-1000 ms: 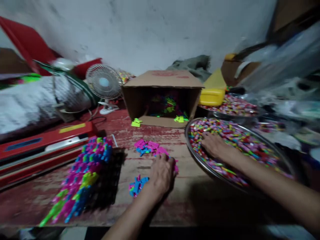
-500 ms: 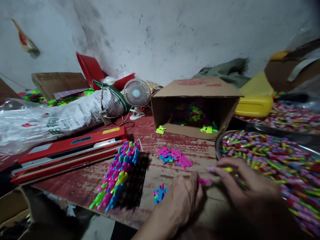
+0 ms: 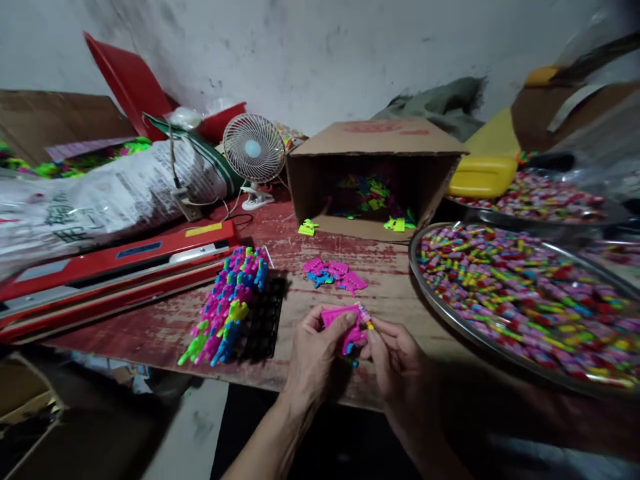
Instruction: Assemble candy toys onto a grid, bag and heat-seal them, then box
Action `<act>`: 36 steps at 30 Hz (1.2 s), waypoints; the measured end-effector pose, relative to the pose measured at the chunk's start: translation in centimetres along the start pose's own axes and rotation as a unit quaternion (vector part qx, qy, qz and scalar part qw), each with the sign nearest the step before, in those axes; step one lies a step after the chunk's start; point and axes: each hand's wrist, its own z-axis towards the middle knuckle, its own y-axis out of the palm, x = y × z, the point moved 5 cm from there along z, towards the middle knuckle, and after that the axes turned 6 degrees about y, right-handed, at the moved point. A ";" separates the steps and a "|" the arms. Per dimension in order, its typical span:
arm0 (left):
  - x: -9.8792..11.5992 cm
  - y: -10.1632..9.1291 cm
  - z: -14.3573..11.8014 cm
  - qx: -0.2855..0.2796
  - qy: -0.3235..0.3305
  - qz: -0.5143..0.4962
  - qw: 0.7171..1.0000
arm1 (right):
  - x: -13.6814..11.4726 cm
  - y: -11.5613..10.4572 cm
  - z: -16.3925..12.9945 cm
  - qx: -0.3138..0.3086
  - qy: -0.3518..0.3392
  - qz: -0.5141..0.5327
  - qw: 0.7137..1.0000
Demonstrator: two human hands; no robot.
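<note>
My left hand (image 3: 311, 357) is closed on a flat bright pink plastic toy piece (image 3: 331, 315), with its thumb pressed on top. A bit of blue plastic shows beneath that piece. My right hand (image 3: 403, 363) pinches a small wrapped candy (image 3: 368, 320), whitish and yellow, at the right edge of the pink piece. Just beyond my hands lies a small pile of pink and blue toy pieces (image 3: 334, 273). To the left, rows of assembled pink, blue and green toys (image 3: 225, 303) stand in a black grid tray (image 3: 267, 320).
A round metal tray (image 3: 425, 293) heaped with small wrapped candies stands at the right. An open cardboard box (image 3: 380, 137) holding plastic pieces lies on its side at the back. A red bag sealer (image 3: 125, 260), a small fan (image 3: 253, 148) and a white sack (image 3: 120, 183) are at the left.
My right hand has moved left from beside the metal tray and brought the candy to the pink piece. My left hand has lifted the pink piece, and the view has tilted down.
</note>
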 end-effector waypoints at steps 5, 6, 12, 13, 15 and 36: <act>0.3 0.5 -0.4 -0.009 -0.008 0.061 0.998 | 1.5 -2.5 0.6 -0.027 -0.004 -0.042 0.999; 0.3 0.6 -0.4 -0.027 -0.018 0.091 0.995 | 1.9 -3.2 1.1 -0.026 0.004 -0.050 0.998; -1.3 1.0 0.0 -0.151 -0.082 0.148 0.974 | 3.0 -4.1 3.2 -0.110 0.083 0.024 0.990; -1.5 1.0 0.1 -0.166 -0.087 0.144 0.972 | 3.0 -3.7 3.2 -0.124 0.089 0.033 0.988; -2.0 0.9 0.1 -0.184 -0.108 0.151 0.965 | 3.0 -3.2 3.0 -0.134 0.096 0.040 0.985; 1.0 1.6 -2.9 -0.209 0.196 0.498 0.819 | 4.8 -1.4 0.3 -0.184 0.269 0.178 0.929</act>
